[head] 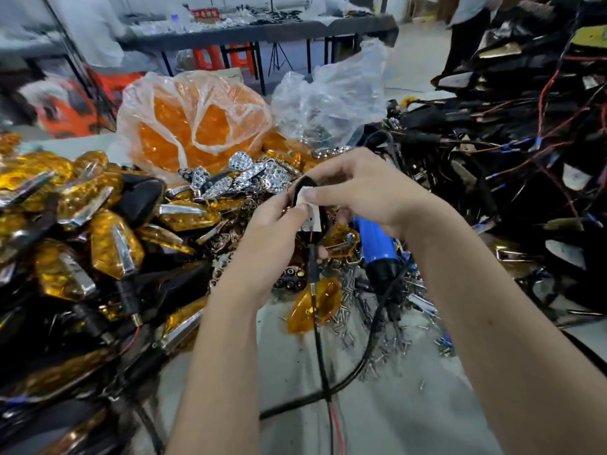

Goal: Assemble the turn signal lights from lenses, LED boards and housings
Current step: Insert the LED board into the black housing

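My left hand (272, 234) and my right hand (361, 192) meet at the middle of the view over a small black housing (303, 185) with a white LED board (308, 208) in it. Both hands pinch this piece from either side. A black lead (315, 310) with red wire hangs down from it toward me. Two loose amber lenses (315, 305) (340, 239) lie on the table just below the hands. Chrome reflectors (249, 175) lie in a heap beyond the hands.
Finished amber lights with black housings (98, 251) are piled at left. A plastic bag of amber lenses (197, 123) and a clear bag (331, 93) stand behind. Black wired housings (509, 159) pile up at right. A blue electric screwdriver (377, 247) and several loose screws (371, 323) lie on the table.
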Motion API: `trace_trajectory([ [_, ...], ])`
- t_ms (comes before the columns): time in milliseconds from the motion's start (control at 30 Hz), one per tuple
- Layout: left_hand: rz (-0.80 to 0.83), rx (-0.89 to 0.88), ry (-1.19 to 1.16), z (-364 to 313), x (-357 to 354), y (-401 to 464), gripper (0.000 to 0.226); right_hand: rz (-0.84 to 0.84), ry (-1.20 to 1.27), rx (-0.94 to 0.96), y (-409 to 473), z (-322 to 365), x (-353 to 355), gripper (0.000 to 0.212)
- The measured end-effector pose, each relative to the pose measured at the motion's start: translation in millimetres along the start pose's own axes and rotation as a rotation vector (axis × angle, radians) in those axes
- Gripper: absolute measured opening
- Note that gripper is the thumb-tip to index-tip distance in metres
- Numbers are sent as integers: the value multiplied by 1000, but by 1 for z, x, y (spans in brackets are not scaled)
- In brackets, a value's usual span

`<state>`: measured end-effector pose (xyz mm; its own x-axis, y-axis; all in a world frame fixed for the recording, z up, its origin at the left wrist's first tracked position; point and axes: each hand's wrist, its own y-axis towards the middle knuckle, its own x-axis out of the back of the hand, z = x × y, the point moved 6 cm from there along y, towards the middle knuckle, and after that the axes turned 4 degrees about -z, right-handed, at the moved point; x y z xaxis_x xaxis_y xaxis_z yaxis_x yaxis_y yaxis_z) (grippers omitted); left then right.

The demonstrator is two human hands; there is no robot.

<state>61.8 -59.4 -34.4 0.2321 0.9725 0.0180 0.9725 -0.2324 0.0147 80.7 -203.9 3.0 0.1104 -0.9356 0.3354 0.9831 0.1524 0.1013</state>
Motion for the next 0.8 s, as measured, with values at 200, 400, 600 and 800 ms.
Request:
trace_trajectory([
  [200, -75, -59, 3, -2, -6, -1, 23, -47, 111, 86, 2, -3, -5, 17],
  [400, -98, -103, 39, -3, 10, -3, 22, -46, 100, 139, 3, -3, -18, 7],
  [600, -27, -34, -9, 6, 15, -2, 32, -56, 94, 151, 3, -6, -29, 9],
  [800, 118, 5, -126, 9, 7, -5, 48, -29, 131, 116, 1, -9, -20, 5],
])
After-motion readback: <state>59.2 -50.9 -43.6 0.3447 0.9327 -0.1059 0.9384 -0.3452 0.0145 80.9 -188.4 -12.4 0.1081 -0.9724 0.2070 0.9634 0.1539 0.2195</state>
